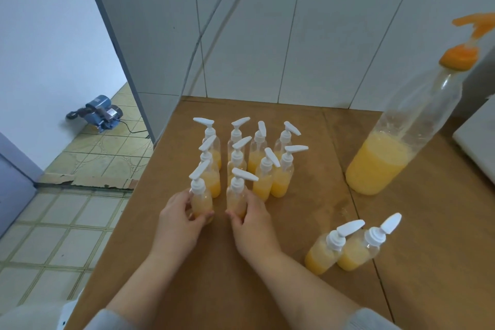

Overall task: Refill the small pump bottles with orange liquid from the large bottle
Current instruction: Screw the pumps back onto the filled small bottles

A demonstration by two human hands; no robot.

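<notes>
Several small clear pump bottles with white pumps, holding orange liquid, stand clustered [257, 161] on the brown table [294, 222]. My left hand [178, 221] grips the front left bottle [202, 199] of the cluster. My right hand [251, 222] grips the front bottle beside it [237, 197]. Both stand upright on the table. Two more small filled bottles [345, 248] stand apart at the front right. The large clear bottle [396, 147] with an orange pump stands at the right, about a third full of orange liquid.
A white tiled wall [294, 35] closes off the back of the table. A white object [479, 139] sits at the right edge. Left of the table the tiled floor drops away, with a blue motor [100, 112] on it.
</notes>
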